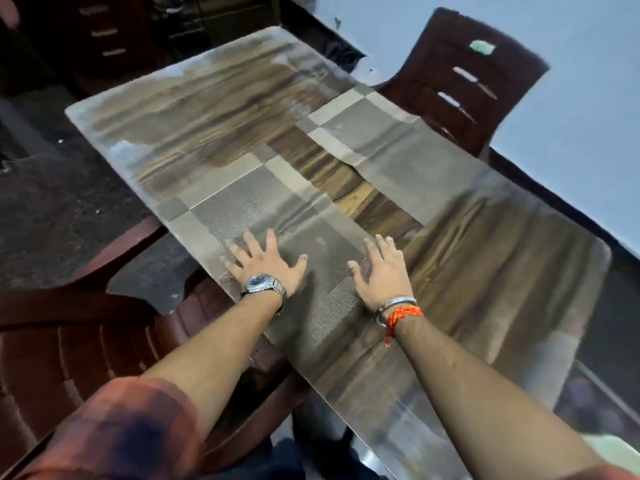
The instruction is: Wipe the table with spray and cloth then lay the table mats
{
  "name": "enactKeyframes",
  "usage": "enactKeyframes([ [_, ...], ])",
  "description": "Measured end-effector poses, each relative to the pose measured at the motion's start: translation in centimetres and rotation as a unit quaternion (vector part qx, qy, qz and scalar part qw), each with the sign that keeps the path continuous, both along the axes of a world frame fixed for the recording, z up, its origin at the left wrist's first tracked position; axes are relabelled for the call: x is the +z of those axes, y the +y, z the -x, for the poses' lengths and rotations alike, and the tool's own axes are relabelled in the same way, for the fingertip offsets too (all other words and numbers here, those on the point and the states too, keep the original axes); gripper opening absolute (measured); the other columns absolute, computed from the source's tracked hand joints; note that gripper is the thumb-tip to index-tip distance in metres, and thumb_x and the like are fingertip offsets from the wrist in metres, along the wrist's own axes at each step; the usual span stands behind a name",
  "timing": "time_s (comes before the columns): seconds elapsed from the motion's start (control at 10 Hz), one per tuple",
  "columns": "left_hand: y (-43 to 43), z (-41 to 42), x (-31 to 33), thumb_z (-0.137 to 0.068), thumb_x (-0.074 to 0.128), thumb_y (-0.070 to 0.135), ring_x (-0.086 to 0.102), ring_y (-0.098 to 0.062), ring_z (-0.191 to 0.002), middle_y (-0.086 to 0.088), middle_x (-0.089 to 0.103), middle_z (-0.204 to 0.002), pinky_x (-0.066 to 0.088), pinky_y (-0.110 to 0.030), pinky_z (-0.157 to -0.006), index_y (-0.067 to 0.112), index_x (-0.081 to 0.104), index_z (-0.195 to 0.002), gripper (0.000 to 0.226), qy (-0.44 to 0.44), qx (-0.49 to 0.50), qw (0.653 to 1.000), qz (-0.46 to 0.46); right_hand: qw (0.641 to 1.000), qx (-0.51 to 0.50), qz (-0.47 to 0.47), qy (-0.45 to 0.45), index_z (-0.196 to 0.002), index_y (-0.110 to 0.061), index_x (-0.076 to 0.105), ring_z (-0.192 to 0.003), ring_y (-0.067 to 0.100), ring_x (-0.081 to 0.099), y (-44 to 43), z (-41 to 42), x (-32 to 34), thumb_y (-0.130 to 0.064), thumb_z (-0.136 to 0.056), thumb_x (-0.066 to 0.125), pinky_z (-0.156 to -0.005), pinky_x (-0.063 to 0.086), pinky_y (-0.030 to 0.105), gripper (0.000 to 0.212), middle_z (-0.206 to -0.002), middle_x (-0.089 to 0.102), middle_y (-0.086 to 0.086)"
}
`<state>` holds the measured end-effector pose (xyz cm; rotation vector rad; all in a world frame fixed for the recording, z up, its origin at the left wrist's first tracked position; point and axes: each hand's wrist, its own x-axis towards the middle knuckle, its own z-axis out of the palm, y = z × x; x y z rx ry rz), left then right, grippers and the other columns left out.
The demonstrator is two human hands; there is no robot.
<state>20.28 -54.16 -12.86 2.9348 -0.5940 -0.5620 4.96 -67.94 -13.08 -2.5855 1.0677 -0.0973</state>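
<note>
A glossy wood-grain table [221, 109] runs from the near right to the far left. A grey woven table mat [242, 202] with lighter border blocks lies flat along its near left edge. Both my hands press on this mat with straight, spread fingers: my left hand [268, 263], with a watch on the wrist, and my right hand [382, 271], with a bangle and orange thread. A second grey mat [388, 154] lies across the table by the far right edge, apart from the first. No spray bottle or cloth is in view.
A dark red plastic chair [464, 81] stands at the table's far side against a pale wall. Another dark red chair [114, 327] sits under my left arm at the near edge. Dark floor lies to the left, and dark drawers [104, 32] stand at the back.
</note>
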Motion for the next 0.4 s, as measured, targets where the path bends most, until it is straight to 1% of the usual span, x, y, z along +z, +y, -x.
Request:
enactKeyframes([
  [0.1, -2.6, 2.9, 2.0, -0.083, 0.028, 0.077, -0.013, -0.04, -0.145, -0.011, -0.013, -0.161, -0.005, -0.059, -0.115, 0.026, 0.002, -0.154, 0.091, -0.042, -0.086, 0.993, 0.068, 0.998, -0.038, 0.033, -0.035, -0.147, -0.006, 0.038, -0.148, 0.032, 0.021, -1.7, 3.0, 2.4, -0.04, -0.097, 0.049, -0.121, 0.017, 0.046, 0.062, -0.158, 0.031, 0.014],
  [0.2, -5.6, 6.4, 4.7, -0.087, 0.03, 0.07, -0.012, -0.034, -0.147, -0.006, -0.011, -0.162, -0.007, -0.054, -0.117, 0.024, 0.002, -0.154, 0.085, -0.078, -0.163, 0.974, 0.137, 0.994, -0.074, 0.06, -0.05, -0.149, -0.005, 0.033, -0.148, 0.03, 0.021, -3.2, 5.6, 5.7, -0.038, -0.097, 0.048, -0.121, 0.018, 0.045, 0.063, -0.159, 0.029, 0.013],
  [0.3, -8.2, 9.6, 7.6, -0.09, 0.032, 0.064, -0.01, -0.029, -0.148, -0.001, -0.011, -0.162, -0.009, -0.052, -0.117, 0.024, 0.0, -0.154, 0.082, -0.116, -0.248, 0.944, 0.183, 0.988, -0.1, 0.084, -0.083, -0.152, -0.006, 0.026, -0.15, 0.027, 0.015, -4.6, 8.7, 8.7, -0.038, -0.099, 0.044, -0.122, 0.012, 0.042, 0.065, -0.162, 0.021, 0.011],
  [0.4, -10.5, 12.6, 10.7, -0.092, 0.033, 0.061, -0.007, -0.025, -0.148, 0.002, -0.009, -0.162, -0.007, -0.051, -0.117, 0.023, -0.001, -0.154, 0.081, -0.148, -0.295, 0.915, 0.232, 0.981, -0.122, 0.114, -0.097, -0.154, -0.008, 0.02, -0.151, 0.025, 0.011, -5.6, 11.6, 12.4, -0.04, -0.1, 0.04, -0.122, 0.009, 0.039, 0.065, -0.163, 0.016, 0.01],
])
